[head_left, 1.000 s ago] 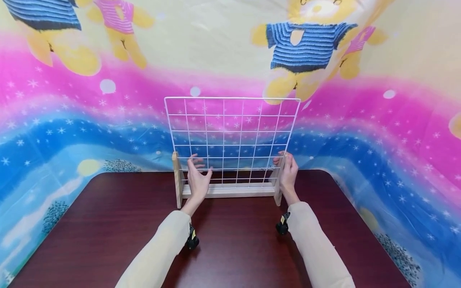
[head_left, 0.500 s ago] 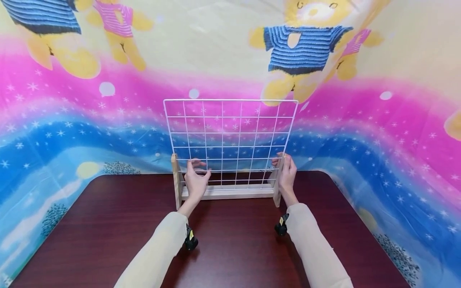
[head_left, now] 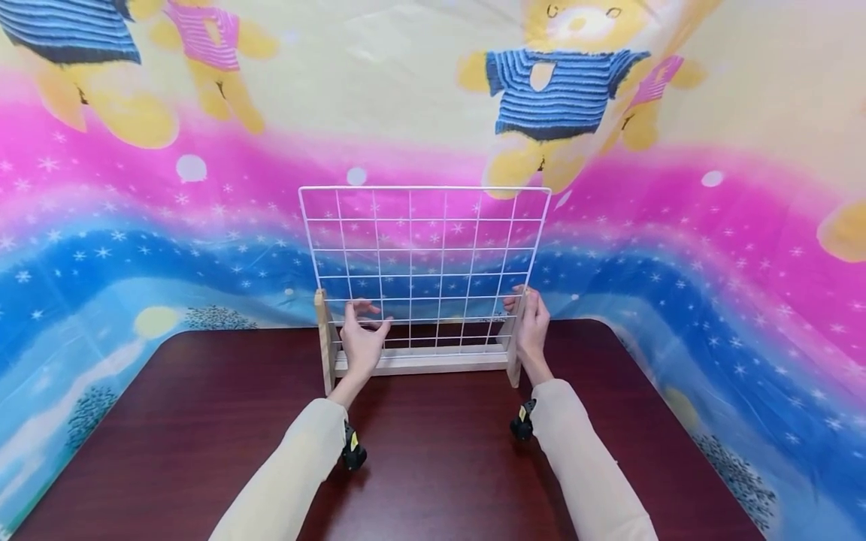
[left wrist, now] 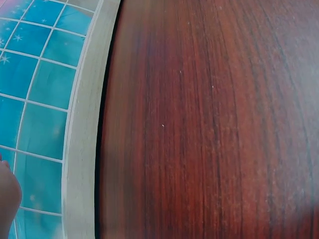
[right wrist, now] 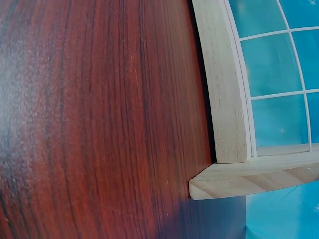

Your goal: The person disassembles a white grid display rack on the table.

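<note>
A white wire grid panel (head_left: 427, 248) stands upright in a pale wooden base with a crossbar (head_left: 440, 364), a left upright (head_left: 325, 338) and a right upright (head_left: 515, 346). My right hand (head_left: 533, 327) grips the right upright, its fingers passing to the far side and showing through the wires. Just inside the left upright is my left hand (head_left: 363, 346), its thumb spread apart from the curved fingers. Whether it touches the wires cannot be told. The left wrist view catches only a bit of the left hand (left wrist: 7, 196); the right wrist view shows the base corner (right wrist: 224, 181).
The rack stands near the far edge of a dark red-brown wooden table (head_left: 433, 458). Behind it hangs a cloth (head_left: 406, 90) printed with bears and snowflakes. A small black camera (head_left: 353, 448) sits on the left wrist, another camera (head_left: 522, 422) on the right.
The head view has shifted a little, so the rack and both hands sit slightly further left. Against the rack, the hands keep nearly the same places.
</note>
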### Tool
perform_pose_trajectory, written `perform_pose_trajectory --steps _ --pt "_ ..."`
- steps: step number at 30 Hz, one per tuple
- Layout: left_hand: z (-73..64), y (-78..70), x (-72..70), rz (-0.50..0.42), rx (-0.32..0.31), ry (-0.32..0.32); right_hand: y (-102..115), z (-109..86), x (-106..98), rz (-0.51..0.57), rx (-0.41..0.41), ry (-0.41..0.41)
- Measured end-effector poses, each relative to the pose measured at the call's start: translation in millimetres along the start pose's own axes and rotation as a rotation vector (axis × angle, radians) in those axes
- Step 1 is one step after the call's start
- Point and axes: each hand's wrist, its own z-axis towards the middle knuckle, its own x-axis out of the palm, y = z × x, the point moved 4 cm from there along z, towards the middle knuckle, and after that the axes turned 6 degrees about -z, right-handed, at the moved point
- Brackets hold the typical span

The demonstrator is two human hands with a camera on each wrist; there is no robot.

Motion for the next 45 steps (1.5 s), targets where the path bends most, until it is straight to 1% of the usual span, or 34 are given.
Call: perform_pose_trajectory --steps 3,5,6,10,13,15,19,22,26,33,37,41,45 --pt "-0.6 -2.1 0.6 0.038 -0.024 0.003 1 -0.5 0 -0.01 0.002 -0.006" --pt "-0.9 -3.6 2.4 0.088 -0.045 -0.004 1 0.0 0 -0.018 0.009 -0.008" --pt "-0.7 -3.7 3.3 0.111 -0.057 -0.014 -2 0.7 -1 -0.025 0.008 -0.013" --pt "-1.2 -4.9 6.2 0.198 -0.107 -0.07 -3 2.0 0 -0.024 0.017 -0.019" --pt "-2.1 -4.4 6.4 0.229 -0.127 -0.104 0 1.4 2 -0.02 0.021 -0.018" --pt "-2.4 -3.9 5.9 0.227 -0.125 -0.118 0 1.2 2 -0.023 0.02 -0.017" --pt "-2.4 -4.7 4.7 0.193 -0.101 -0.126 -1 1.6 2 -0.034 0.023 -0.017" --pt "-2.9 -4.4 4.1 0.181 -0.097 -0.13 -1 1.1 2 -0.027 0.024 -0.01" --pt "-2.3 -5.7 4.4 0.167 -0.1 -0.127 -2 0.1 2 -0.023 0.02 -0.01" --pt "2.5 -11.0 7.7 0.12 -0.089 -0.117 -1 0.3 1 -0.011 0.004 -0.01" --pt "2.8 -11.3 8.2 0.128 -0.097 -0.117 -1 -0.2 1 -0.002 -0.009 -0.015" --pt "4.3 -12.7 8.8 0.142 -0.091 -0.121 -2 0.4 0 -0.004 -0.023 -0.024" --pt "5.8 -15.3 9.6 0.148 -0.086 -0.132 -1 0.9 0 -0.013 -0.018 -0.021"
